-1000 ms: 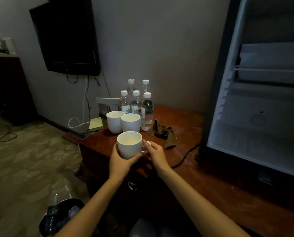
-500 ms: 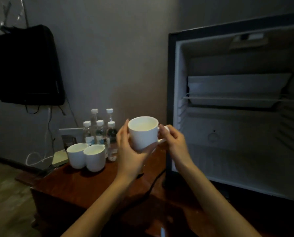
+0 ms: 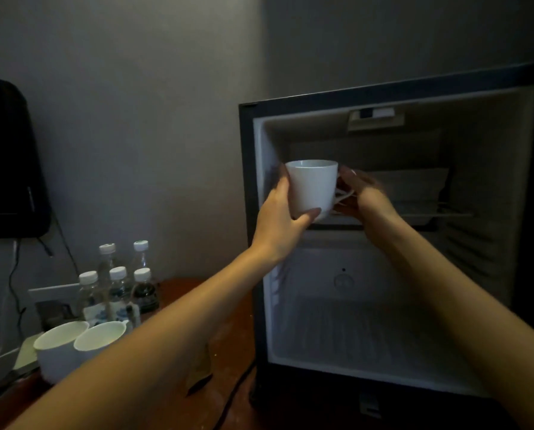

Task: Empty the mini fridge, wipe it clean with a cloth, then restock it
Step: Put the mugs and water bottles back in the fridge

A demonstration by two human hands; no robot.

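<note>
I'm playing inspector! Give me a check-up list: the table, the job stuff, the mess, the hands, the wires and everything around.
Surface: brown wooden table.
Job's things: open black mini fridge, nothing stored seen; white ceramic mug held at its wire shelf; two more white mugs and five white-capped plastic water bottles on the table.
Clutter: yellowish pad beside the mugs.
Hands: left hand grips the mug's side; right hand holds its handle.
Cables: black cable on the table by the fridge; thin dark wires hanging at left.
Surroundings: grey wall, black wall-mounted television.
</note>
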